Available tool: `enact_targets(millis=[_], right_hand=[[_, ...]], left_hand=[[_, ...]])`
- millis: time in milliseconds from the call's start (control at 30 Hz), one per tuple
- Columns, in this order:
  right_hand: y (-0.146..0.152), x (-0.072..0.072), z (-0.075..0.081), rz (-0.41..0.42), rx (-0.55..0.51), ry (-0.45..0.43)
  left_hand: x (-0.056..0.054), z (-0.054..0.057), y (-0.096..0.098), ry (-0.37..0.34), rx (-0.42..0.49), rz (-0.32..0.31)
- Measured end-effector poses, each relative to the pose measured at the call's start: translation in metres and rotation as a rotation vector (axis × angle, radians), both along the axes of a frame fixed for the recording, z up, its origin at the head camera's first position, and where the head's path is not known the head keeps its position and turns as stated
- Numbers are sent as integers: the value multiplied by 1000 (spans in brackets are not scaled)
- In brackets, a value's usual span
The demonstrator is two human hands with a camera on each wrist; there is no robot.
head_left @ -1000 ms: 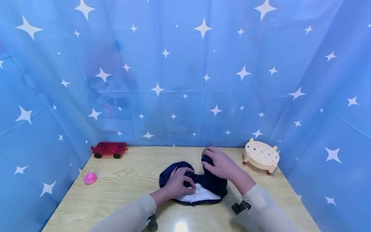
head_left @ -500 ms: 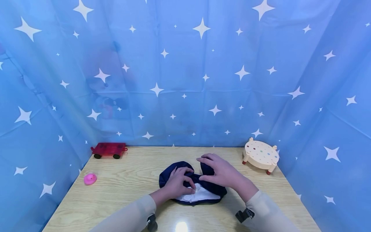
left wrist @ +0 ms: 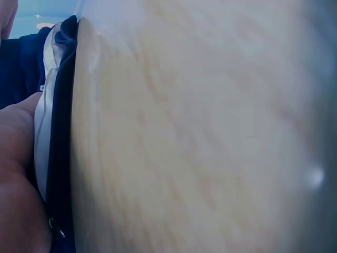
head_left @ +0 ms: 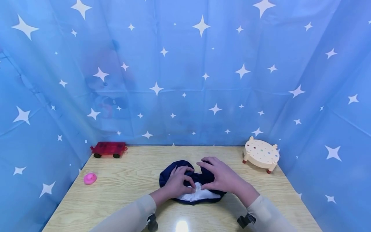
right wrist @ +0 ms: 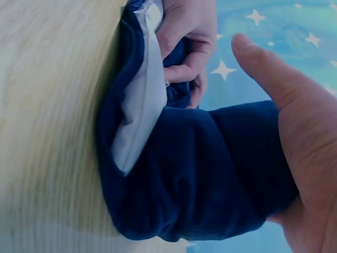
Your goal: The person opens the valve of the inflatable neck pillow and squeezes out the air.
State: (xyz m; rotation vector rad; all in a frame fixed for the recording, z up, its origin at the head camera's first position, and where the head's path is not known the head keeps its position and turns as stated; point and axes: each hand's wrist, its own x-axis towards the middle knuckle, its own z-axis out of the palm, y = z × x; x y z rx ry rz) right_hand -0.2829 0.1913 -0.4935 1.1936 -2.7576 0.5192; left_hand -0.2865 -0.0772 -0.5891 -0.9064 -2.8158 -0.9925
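Observation:
A dark navy U-shaped neck pillow [head_left: 169,174] lies on the table. Its zipper [right wrist: 118,87] is undone along the near edge, and white fabric [head_left: 200,195] shows in the gap. My left hand [head_left: 177,184] is at the pillow's left part, curled fingers over the navy cloth, thumb by the white fabric; it grips the pillow there. My right hand [head_left: 224,175] cups loosely about the right arm of the pillow, with thumb and fingers spread apart. In the right wrist view the thumb stands clear of the navy end, which sits at the palm.
A red toy wagon [head_left: 108,149] stands at the back left of the wooden table [head_left: 130,183], with a pink rubber duck [head_left: 90,178] in front of it. At the back right is a cream toy table [head_left: 262,154] with coloured dots. Blue star-printed curtains [head_left: 185,64] enclose the table.
My right hand has loosened from the top of the pillow's right arm and come down toward the near side, fingers spreading. The right arm of the pillow sits lower. My left hand has stayed put.

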Motion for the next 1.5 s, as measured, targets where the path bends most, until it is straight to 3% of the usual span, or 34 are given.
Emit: enact_targets(millis=[967, 1500], right_hand=[[11, -8, -26, -4, -19, 28], [13, -9, -34, -17, -25, -16]], left_hand=[[2, 4, 1, -13, 3, 3], [2, 5, 2, -11, 6, 6]])
